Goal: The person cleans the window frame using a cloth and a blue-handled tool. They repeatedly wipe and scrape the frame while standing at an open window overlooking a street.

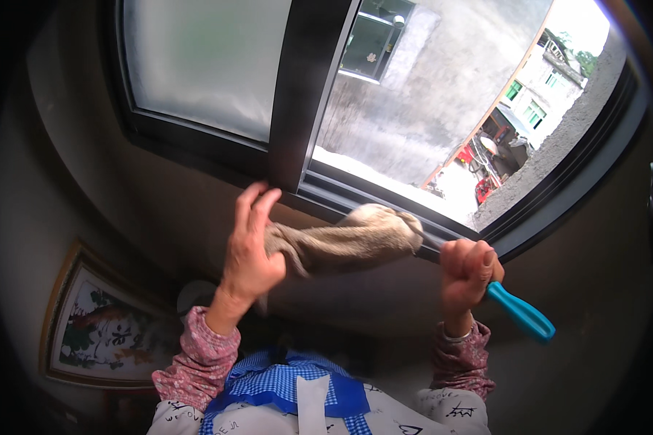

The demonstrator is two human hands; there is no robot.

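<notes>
A tan, towel-like cloth (353, 244) stretches between my hands, just in front of the lower track of a sliding window (332, 190). My left hand (253, 250) holds its left end, with two fingers raised near the dark window frame. In my right hand (468, 272) is a tool with a teal plastic handle (522, 312), gripped where the handle meets a thin shaft. The shaft runs left into the bunched right end of the cloth, which hides the tool's head.
A frosted sliding pane (201, 65) fills the left of the window. The right side opens onto a grey outside wall (413, 103) and buildings. At lower left is a framed picture (109, 326). A blue checked apron (283, 380) covers my front.
</notes>
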